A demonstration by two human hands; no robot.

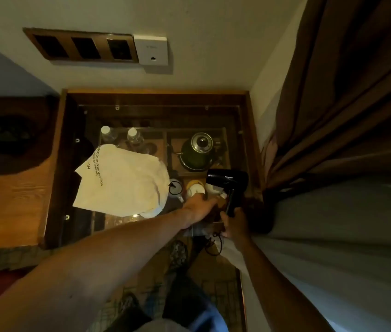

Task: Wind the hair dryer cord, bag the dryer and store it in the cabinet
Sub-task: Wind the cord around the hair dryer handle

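Observation:
The black hair dryer [228, 179] is upright over the right side of the glass-topped cabinet [63, 152], barrel pointing left. My right hand [234, 225] grips its handle from below. A loop of black cord [213, 245] dangles under that hand. My left hand [198, 208] reaches in beside the handle with curled fingers; whether it holds the cord is unclear in the dim light. A white cloth bag [122, 180] with dark printed lettering lies crumpled on the glass top, left of both hands.
Under the glass a wooden tray holds a dark kettle [198, 149], two capped bottles [107, 133] and cups [195, 188]. A brown curtain [345, 104] hangs close on the right. A wooden desk [17, 200] adjoins on the left. The wall behind carries a socket panel [82, 45].

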